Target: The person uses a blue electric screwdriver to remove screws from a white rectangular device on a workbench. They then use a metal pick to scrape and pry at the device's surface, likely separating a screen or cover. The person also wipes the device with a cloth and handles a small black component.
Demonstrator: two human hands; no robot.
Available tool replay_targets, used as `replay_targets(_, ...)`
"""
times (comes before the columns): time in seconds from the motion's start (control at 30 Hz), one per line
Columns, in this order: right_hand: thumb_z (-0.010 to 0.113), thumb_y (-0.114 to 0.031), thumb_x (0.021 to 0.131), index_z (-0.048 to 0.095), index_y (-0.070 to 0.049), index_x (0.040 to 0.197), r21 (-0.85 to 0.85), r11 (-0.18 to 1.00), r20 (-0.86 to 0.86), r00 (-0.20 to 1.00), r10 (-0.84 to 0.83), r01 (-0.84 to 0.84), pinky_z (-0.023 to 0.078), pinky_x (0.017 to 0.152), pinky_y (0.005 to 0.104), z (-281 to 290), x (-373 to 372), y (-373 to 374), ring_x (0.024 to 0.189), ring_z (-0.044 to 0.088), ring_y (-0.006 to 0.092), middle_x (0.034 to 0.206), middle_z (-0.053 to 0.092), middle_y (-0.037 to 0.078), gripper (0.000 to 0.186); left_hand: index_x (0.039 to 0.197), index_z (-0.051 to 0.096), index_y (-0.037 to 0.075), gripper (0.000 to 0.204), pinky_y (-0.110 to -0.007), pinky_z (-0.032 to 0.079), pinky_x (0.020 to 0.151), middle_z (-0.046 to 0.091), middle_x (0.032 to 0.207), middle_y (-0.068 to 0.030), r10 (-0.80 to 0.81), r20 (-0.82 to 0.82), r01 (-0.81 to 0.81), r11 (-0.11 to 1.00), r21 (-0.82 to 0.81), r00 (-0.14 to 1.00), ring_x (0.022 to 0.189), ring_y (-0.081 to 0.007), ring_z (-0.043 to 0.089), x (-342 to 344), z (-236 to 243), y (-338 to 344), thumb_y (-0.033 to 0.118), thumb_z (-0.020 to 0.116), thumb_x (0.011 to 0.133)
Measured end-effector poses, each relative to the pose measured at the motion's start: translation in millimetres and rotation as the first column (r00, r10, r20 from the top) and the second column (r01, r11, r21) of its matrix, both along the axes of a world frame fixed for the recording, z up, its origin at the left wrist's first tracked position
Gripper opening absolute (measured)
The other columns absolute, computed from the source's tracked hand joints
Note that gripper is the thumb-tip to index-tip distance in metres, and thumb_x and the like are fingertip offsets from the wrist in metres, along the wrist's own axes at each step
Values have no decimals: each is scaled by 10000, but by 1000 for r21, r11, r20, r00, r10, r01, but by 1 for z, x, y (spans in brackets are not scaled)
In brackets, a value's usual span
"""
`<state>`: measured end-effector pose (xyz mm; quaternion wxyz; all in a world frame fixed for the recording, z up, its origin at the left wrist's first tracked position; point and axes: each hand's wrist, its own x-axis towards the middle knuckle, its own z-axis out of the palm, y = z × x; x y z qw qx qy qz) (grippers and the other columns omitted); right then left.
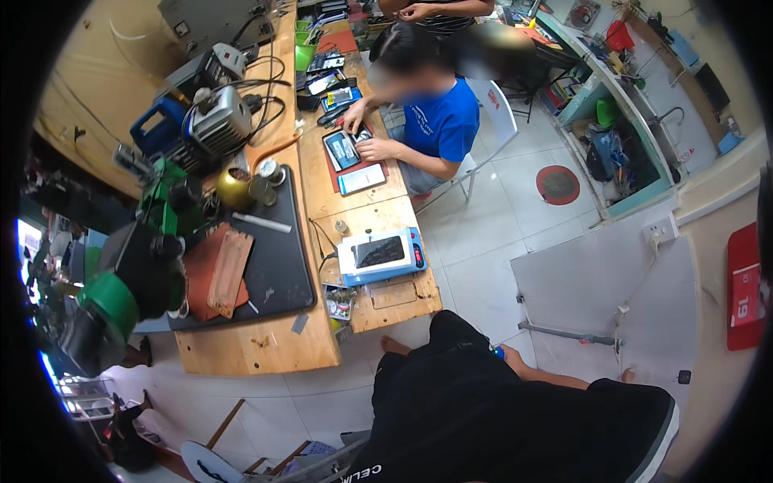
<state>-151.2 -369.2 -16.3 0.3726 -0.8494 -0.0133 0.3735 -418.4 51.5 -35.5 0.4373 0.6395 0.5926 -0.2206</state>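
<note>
Neither of my hands shows in the head view. Only my black clothing point(483, 410) fills the lower middle, with a bare limb point(564, 374) stretched to the right over the floor. Just ahead stands a wooden workbench point(266, 346). On its near right corner is a white and blue box-shaped machine point(378, 258) with a dark phone lying on top. A black mat point(278, 258) covers the bench to its left.
Farther along the bench a seated person in a blue shirt point(441, 125) handles a phone point(345, 150) on a red mat. Pumps and green machines point(169, 201) crowd the left side. A grey board point(604, 282) lies on the tiled floor at right, near a white chair point(495, 109).
</note>
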Motion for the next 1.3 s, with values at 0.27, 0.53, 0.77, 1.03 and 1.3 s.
replay_targets(0.27, 780, -248, 743, 696, -53, 1037, -244, 901, -189, 929, 318, -358, 555, 833, 442, 102, 5, -24, 921, 720, 362, 951, 740, 193, 363, 951, 690, 39, 218, -428, 532, 665, 677, 702, -120, 14, 254, -38, 995, 92, 967, 678, -306, 682, 48, 11, 32, 221, 573, 977)
replay_targets(0.53, 846, -358, 734, 675, -34, 1088, -279, 952, -239, 969, 58, -126, 540, 881, 420, 60, 5, -46, 996, 711, 326, 1015, 733, 200, 510, 941, 691, 41, 215, -444, 534, 676, 684, 733, -133, -70, 228, 46, 993, 105, 971, 704, -328, 685, 100, 24, -9, 237, 602, 955)
replay_targets(0.77, 885, -419, 738, 637, -29, 1153, -105, 988, -92, 988, -125, 115, 529, 872, 420, 29, 10, -87, 969, 695, 317, 1012, 713, 210, 621, 931, 692, 43, 217, -458, 536, 685, 691, 761, -143, -109, 198, 78, 984, 161, 974, 727, -348, 688, 141, 42, -53, 251, 628, 935)
replay_targets(1.03, 801, -190, 753, 655, -23, 1143, 27, 896, -603, 708, 369, -444, 562, 730, 362, 122, 132, -114, 808, 702, 232, 955, 702, 144, 449, 921, 692, 46, 224, -474, 538, 696, 698, 792, -156, -88, 158, 49, 971, 233, 984, 753, -370, 691, 144, 76, -106, 267, 657, 913)
replay_targets(1.3, 754, -44, 767, 668, -10, 1045, 220, 960, -739, 613, 280, -172, 526, 611, 304, 114, 134, -104, 675, 642, 160, 796, 667, 74, 293, 910, 693, 48, 236, -490, 540, 706, 705, 823, -169, 61, -176, -21, 975, 219, 983, 778, -392, 694, 28, 68, -185, 283, 686, 891)
